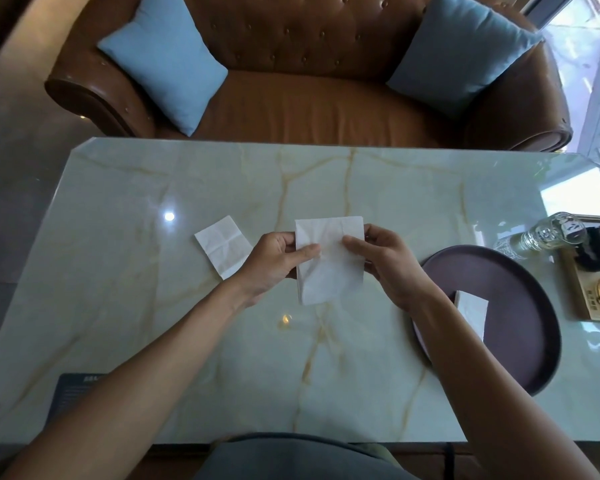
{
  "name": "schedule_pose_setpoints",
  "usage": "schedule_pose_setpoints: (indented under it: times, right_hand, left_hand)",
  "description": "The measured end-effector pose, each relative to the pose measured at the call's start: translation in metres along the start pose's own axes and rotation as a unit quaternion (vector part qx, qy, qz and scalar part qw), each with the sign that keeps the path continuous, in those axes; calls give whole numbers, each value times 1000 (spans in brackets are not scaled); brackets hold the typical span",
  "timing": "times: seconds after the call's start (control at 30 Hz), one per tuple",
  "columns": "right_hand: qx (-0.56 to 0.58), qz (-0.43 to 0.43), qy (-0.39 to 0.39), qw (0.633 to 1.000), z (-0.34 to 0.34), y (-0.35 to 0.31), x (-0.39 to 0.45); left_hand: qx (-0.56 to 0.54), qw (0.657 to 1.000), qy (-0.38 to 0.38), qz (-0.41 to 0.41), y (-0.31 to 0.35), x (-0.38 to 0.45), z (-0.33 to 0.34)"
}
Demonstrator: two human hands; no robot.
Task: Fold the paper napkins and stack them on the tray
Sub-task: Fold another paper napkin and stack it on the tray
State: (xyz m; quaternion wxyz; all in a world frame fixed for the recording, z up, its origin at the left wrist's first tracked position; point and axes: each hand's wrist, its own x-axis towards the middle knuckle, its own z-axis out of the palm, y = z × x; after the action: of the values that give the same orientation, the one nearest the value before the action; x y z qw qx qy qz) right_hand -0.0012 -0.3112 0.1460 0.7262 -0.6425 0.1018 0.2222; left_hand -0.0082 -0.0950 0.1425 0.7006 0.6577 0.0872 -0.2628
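A white paper napkin (329, 268) is held up over the middle of the marble table (222, 341). My left hand (274, 261) pinches its left edge and my right hand (385, 261) pinches its right edge, thumbs on top. A second napkin (222, 245) lies flat on the table just left of my left hand, partly hidden by it. A round dark tray (520, 306) sits at the right, and a folded napkin (471, 311) lies on it, partly covered by my right forearm.
A glass bottle (544, 233) lies at the far right beside a wooden board (582, 299) with a dark object on it. A brown leather sofa (309, 109) with two blue cushions stands beyond the table. A dark card (73, 393) lies near the front left corner.
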Motion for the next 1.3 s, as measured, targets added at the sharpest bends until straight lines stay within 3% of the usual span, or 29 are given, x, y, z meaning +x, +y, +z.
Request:
schedule_pose_setpoints:
  times: [0.27, 0.73, 0.87, 1.0, 1.3]
  right_hand:
    - [-30, 18, -50, 998, -3, 2, -2]
    - [-40, 19, 70, 997, -14, 3, 4]
    - [-103, -14, 96, 990, -10, 5, 2]
    - [-114, -50, 104, 987, -5, -2, -1]
    - [-77, -78, 77, 991, -13, -5, -1]
  left_hand:
    - [-3, 1000, 1, 16, 2, 1, -3]
    - [-39, 998, 38, 44, -2, 9, -9]
    - [14, 994, 78, 81, -3, 10, -6]
    - [105, 983, 71, 130, 0, 11, -3]
    - [145, 981, 54, 118, 3, 11, -3]
